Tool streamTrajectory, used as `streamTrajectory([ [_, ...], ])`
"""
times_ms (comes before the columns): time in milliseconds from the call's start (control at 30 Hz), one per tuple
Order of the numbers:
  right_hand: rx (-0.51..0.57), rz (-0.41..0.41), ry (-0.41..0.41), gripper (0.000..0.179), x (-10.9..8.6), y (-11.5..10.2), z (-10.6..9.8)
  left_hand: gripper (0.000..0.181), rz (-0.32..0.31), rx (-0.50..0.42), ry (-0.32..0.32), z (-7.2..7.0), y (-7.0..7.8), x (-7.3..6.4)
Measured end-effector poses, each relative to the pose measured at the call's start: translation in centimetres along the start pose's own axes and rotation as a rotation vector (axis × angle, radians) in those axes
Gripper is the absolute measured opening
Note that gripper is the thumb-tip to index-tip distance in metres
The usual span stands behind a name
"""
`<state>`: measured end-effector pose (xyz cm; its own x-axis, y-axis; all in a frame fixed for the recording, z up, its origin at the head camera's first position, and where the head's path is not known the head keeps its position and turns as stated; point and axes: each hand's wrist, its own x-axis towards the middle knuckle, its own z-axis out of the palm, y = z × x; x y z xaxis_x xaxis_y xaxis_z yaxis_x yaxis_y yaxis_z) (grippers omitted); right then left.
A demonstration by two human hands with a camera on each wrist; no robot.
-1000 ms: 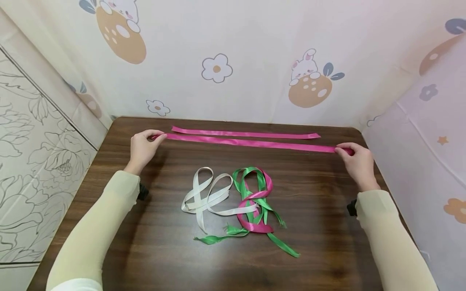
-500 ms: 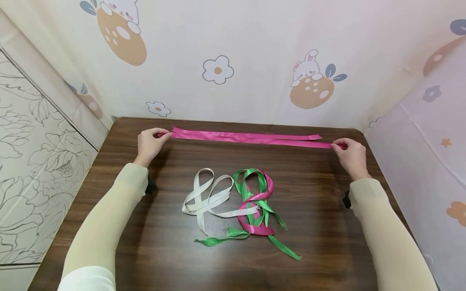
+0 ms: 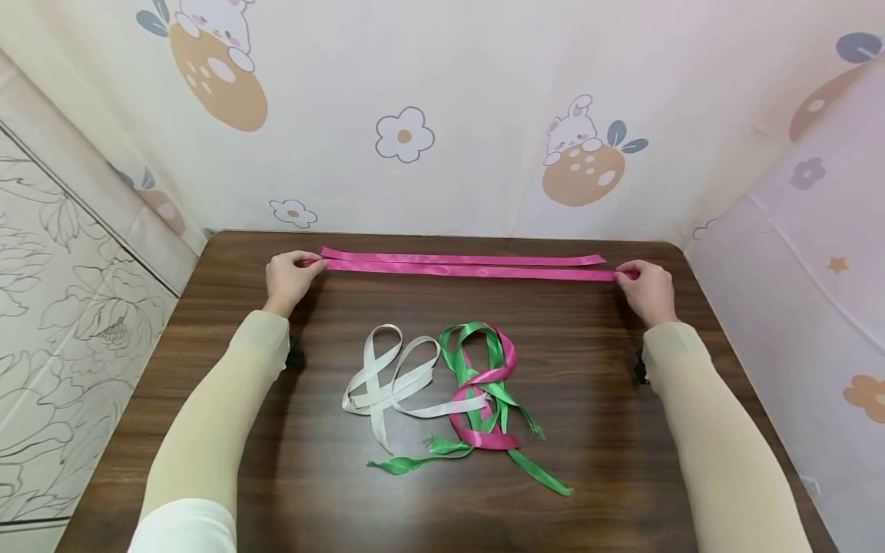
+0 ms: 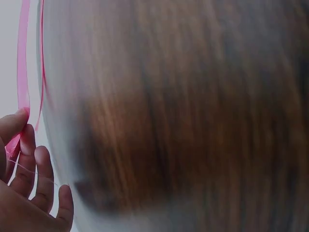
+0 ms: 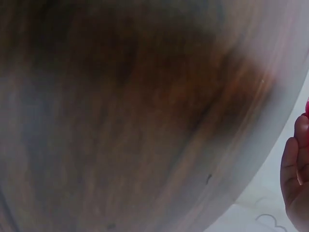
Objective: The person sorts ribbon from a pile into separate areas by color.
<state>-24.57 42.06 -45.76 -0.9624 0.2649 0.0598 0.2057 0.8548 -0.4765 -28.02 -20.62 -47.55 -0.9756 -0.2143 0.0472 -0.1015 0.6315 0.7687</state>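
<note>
A pink satin ribbon [image 3: 470, 270] is stretched straight between my two hands near the table's far edge. My left hand [image 3: 289, 280] pinches one end between thumb and index finger; in the left wrist view a loose thread hangs by the pinched ribbon [image 4: 22, 63]. The other end is pinched by my right hand [image 3: 648, 292], which shows only partly at the edge of the right wrist view. Just behind the held ribbon, a second pink ribbon [image 3: 442, 259] lies almost parallel on the table, its ends tilted up slightly. The two overlap toward the left in the head view.
On the middle of the brown wooden table [image 3: 332, 507] lie a looped white ribbon [image 3: 376, 395] and a tangle of green ribbon [image 3: 539, 471] and pink ribbon [image 3: 494, 440]. A printed curtain [image 3: 484, 177] hangs behind the table's far edge.
Both hands have come slightly inward, and the held ribbon has moved back close to the second pink ribbon. The white and green ribbons stay where they were.
</note>
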Motion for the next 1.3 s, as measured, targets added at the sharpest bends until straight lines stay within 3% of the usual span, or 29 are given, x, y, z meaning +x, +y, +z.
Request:
streamTrajectory([
  [333,0.022,0.072,-0.074,0.033,0.3,0.4,1.1,0.036,-0.049,0.034,0.003,0.7,-0.1,0.4],
  [900,-0.015,0.09,-0.077,0.037,1.2,-0.5,1.3,0.037,-0.109,0.137,0.025,1.2,0.2,0.8],
  [1300,-0.01,0.132,-0.075,0.045,1.4,-0.5,1.2,0.037,-0.129,0.149,0.032,1.3,0.2,0.7],
])
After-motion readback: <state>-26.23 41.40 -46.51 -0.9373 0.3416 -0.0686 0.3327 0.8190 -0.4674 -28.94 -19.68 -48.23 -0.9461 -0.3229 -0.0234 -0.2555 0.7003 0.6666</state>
